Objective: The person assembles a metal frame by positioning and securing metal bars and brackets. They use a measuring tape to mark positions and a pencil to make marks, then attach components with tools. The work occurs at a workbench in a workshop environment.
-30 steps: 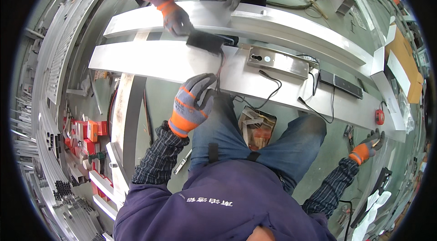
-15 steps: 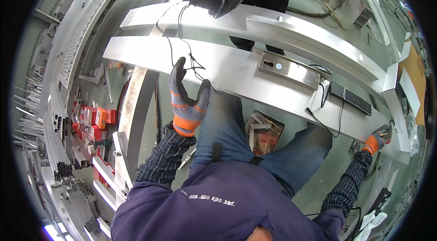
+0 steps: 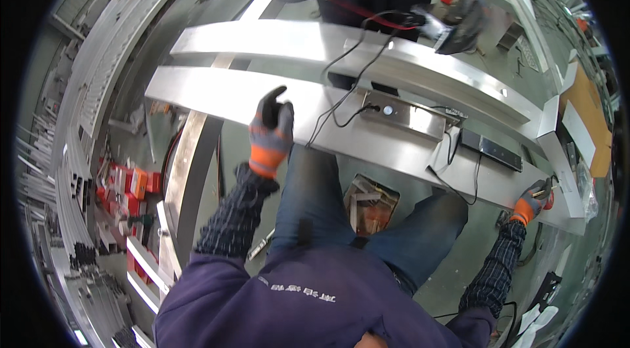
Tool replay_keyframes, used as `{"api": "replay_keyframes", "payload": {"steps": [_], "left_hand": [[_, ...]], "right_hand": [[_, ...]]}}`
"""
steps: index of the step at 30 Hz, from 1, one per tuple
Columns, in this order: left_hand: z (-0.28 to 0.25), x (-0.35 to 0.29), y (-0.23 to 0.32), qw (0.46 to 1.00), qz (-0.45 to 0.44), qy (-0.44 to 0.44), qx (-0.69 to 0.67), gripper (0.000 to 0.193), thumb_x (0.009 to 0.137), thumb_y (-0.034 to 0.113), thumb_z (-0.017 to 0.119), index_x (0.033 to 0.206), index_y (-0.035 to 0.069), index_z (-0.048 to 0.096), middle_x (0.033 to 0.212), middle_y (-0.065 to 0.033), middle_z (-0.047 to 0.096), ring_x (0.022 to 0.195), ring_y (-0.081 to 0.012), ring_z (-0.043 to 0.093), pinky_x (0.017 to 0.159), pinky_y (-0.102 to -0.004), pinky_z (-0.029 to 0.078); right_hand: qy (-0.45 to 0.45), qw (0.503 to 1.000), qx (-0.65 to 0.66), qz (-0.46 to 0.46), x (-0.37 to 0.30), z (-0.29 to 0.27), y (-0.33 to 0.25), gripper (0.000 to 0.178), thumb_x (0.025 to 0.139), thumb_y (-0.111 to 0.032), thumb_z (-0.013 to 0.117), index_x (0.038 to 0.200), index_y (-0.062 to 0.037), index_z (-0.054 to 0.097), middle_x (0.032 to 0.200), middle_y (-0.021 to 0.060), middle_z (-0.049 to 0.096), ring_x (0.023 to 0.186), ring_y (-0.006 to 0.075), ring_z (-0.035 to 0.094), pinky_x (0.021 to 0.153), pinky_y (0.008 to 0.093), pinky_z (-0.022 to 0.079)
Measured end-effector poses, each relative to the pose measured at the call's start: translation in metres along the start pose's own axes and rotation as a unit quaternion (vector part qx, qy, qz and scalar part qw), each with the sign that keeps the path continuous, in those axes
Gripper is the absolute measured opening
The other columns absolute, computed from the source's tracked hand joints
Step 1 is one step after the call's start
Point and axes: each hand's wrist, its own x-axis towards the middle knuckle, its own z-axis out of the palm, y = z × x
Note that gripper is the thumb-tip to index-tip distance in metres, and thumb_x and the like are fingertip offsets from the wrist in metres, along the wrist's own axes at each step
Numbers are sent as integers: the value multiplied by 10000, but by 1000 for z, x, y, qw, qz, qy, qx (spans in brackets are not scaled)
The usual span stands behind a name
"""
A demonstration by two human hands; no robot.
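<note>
My left hand (image 3: 272, 128), in a grey and orange glove, is raised over the near silver metal beam (image 3: 216, 90); its fingers are apart and hold nothing. At the beam's right end, my right hand (image 3: 537, 199) is closed around something small, partly red with a thin pale tip, which I cannot make out. On the beam sits a metal lock box (image 3: 407, 117) with a black cable (image 3: 331, 108) running to its opening. A slim black device (image 3: 491, 150) with thin leads lies right of it. Across the beams, another person's gloved hand (image 3: 464, 16) holds cable ends.
A second beam (image 3: 262, 39) lies parallel, farther off. Under both runs a support rail (image 3: 187, 151). A tool bin (image 3: 371, 203) stands on the floor between my legs. Red boxes (image 3: 134, 184) are at left; an open cardboard box (image 3: 594, 131) is at right.
The other person's hands have separated, one moving right with the black cables, which now drape across the lock box. My left hand's fingers have drawn closer together. My right hand stays at the beam end.
</note>
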Motion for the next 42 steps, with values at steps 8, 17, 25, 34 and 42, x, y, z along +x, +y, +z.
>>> {"api": "replay_keyframes", "payload": {"steps": [8,17,25,34,42], "left_hand": [[12,50,-34,898,-183,-263,301,486,960,375,574,1395,169,638,1108,-197,757,1089,-373,706,990,-420,530],[35,20,-61,989,9,-97,108,289,936,177,718,1217,107,719,855,-132,756,706,-269,716,689,-353,566],[35,13,-66,987,82,-49,131,259,910,111,741,1166,80,727,872,-141,749,717,-276,726,678,-360,566],[35,11,-62,987,111,-23,113,251,908,106,747,1158,89,736,837,-124,730,674,-261,691,646,-355,549],[32,10,-60,989,64,-50,120,258,916,102,736,1173,87,733,905,-157,753,776,-290,746,706,-355,578]], "right_hand": [[-21,999,23,25,-2,2,7,335,1048,-152,567,1342,2,614,1259,197,685,1126,303,677,955,374,534],[4,999,7,33,1,1,1,318,1026,-178,609,1321,-59,623,1224,200,694,1097,304,690,926,376,552],[-10,997,-72,20,-3,-10,-35,326,1029,-193,600,1329,-66,620,1203,198,709,1064,315,709,907,381,556],[-18,997,-71,14,-5,-9,-32,343,1032,-224,591,1333,-62,613,1200,218,709,1074,347,707,906,399,550],[-2,998,-69,11,-2,-7,-32,332,1025,-215,592,1321,-68,634,1137,209,731,984,325,724,849,395,558]]}}
